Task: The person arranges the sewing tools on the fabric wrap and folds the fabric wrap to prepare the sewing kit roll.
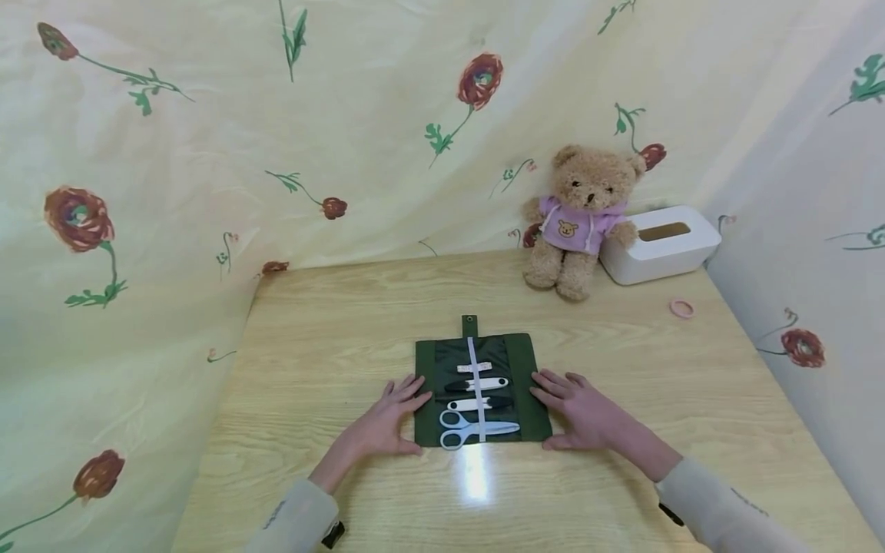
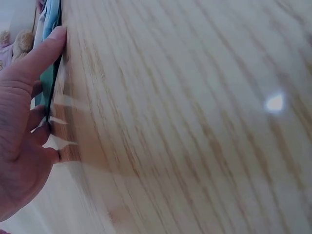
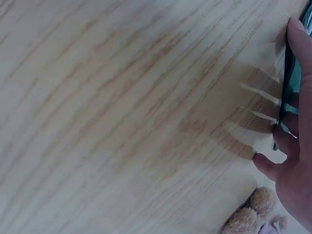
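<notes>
A dark green fabric tool roll [image 1: 531, 384] lies unrolled on the wooden table [image 1: 318, 330]. Under its white elastic strap [image 1: 473, 352] sit light blue scissors [image 1: 501, 427], two slim black-and-white tools [image 1: 494, 383] of a kind I cannot tell, and a small pale patterned strip [image 1: 465, 368]. My left hand [image 1: 387, 421] touches the roll's left edge, fingers spread and fairly straight. Along the right edge, my right hand [image 1: 581, 411] rests likewise. Both wrist views show thumb and fingers of the left hand [image 2: 19, 107] and right hand [image 3: 297, 141] at the green edge.
A brown teddy bear [image 1: 588, 188] in a purple hoodie sits at the back right, beside a white tissue box [image 1: 657, 261]. A pink ring [image 1: 681, 309] lies in front of the box. Floral cloth [image 1: 387, 138] hangs behind the table and at its sides.
</notes>
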Action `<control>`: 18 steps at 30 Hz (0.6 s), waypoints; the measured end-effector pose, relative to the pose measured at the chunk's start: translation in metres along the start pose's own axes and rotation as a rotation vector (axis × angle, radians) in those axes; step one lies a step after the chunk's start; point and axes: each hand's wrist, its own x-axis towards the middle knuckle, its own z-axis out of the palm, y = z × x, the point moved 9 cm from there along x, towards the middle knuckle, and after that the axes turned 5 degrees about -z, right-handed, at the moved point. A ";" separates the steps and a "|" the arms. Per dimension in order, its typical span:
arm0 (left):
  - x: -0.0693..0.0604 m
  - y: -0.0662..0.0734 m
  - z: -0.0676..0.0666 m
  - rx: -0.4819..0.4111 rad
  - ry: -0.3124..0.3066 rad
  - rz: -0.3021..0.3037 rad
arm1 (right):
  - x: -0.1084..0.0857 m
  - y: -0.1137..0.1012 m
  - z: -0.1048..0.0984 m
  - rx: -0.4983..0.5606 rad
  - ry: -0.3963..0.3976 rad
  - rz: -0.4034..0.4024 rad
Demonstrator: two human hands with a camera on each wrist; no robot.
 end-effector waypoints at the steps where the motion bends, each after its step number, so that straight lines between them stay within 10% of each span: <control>1: -0.001 0.001 -0.001 -0.013 0.007 0.003 | 0.001 -0.001 -0.001 -0.009 0.004 -0.005; 18: -0.001 0.012 0.000 -0.121 0.068 0.016 | 0.002 -0.004 0.006 -0.042 -0.035 0.021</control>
